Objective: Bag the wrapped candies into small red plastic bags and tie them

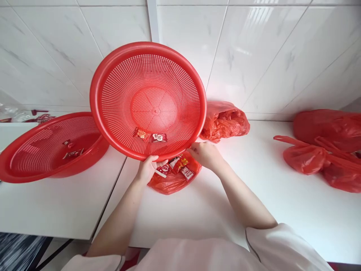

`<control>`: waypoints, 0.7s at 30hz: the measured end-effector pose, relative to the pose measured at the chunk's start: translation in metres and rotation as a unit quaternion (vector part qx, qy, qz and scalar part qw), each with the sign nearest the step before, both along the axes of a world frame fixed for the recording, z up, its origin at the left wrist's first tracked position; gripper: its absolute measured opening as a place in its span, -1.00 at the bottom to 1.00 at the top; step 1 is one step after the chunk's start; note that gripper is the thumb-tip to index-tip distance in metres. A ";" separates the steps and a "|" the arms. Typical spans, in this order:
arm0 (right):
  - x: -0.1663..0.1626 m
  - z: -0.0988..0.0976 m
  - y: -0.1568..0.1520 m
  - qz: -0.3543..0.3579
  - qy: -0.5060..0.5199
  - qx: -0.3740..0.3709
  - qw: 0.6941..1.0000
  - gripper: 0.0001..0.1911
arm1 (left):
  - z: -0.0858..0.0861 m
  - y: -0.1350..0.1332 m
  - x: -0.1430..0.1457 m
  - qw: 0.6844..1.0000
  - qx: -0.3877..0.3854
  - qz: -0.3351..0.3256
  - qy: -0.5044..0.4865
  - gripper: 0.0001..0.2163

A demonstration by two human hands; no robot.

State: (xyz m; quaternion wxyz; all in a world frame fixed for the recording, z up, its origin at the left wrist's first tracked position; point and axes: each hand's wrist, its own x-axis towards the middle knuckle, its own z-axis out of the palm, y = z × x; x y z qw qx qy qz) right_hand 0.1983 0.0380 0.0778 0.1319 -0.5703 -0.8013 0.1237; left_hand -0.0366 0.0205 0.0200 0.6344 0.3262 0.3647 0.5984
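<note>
A round red plastic basket (pixel 148 99) is tipped up on edge toward me, with two small wrapped candies (pixel 150 136) lying against its lower rim. My left hand (pixel 148 168) grips that lower rim from below, thumb over the edge. My right hand (pixel 204 153) holds the rim at its lower right, fingers curled. Directly under the basket lies an open red plastic bag (pixel 169 182) with several wrapped candies (pixel 177 167) on it.
A second red basket (pixel 34 160) with a few candies sits on the left table. A crumpled red bag (pixel 225 122) lies behind, against the tiled wall. More red bags (pixel 324 150) rest at the right. A gap separates the two white tables (pixel 282 210).
</note>
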 end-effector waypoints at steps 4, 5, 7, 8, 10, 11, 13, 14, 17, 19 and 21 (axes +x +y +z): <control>0.003 0.012 -0.010 0.093 0.089 0.040 0.991 -0.70 | -0.004 -0.005 0.007 0.998 -0.011 -0.047 0.041 -0.81; 0.001 0.010 -0.009 0.102 0.110 0.051 0.987 -0.71 | -0.004 -0.007 0.009 0.997 -0.015 -0.056 0.051 -0.79; -0.006 0.000 -0.006 0.118 0.125 0.076 0.982 -0.61 | -0.004 -0.013 0.016 0.995 -0.021 -0.077 0.061 -0.75; -0.010 -0.006 -0.004 0.129 0.122 0.087 0.980 -0.55 | -0.004 -0.016 0.019 0.994 -0.023 -0.090 0.060 -0.73; -0.017 -0.019 0.001 0.152 0.114 0.098 0.977 -0.46 | -0.004 -0.021 0.024 0.991 -0.024 -0.118 0.057 -0.70; -0.019 -0.024 0.002 0.165 0.112 0.094 0.975 -0.43 | -0.005 -0.022 0.026 0.990 -0.024 -0.126 0.056 -0.69; -0.022 -0.029 0.003 0.197 0.113 0.072 0.971 -0.40 | -0.005 -0.023 0.026 0.990 -0.026 -0.127 0.058 -0.69; -0.021 -0.029 0.003 0.215 0.118 0.054 0.968 -0.40 | -0.005 -0.023 0.025 0.990 -0.030 -0.122 0.059 -0.69; -0.016 -0.022 0.002 0.269 0.146 0.006 0.952 -0.49 | -0.004 -0.018 0.021 0.994 -0.050 -0.087 0.054 -0.72; -0.012 -0.017 0.002 0.303 0.175 -0.012 0.937 -0.59 | -0.002 -0.015 0.019 0.995 -0.063 -0.065 0.046 -0.76; -0.009 -0.013 0.004 0.307 0.207 -0.014 0.929 -0.68 | -0.001 -0.011 0.017 0.995 -0.074 -0.055 0.040 -0.81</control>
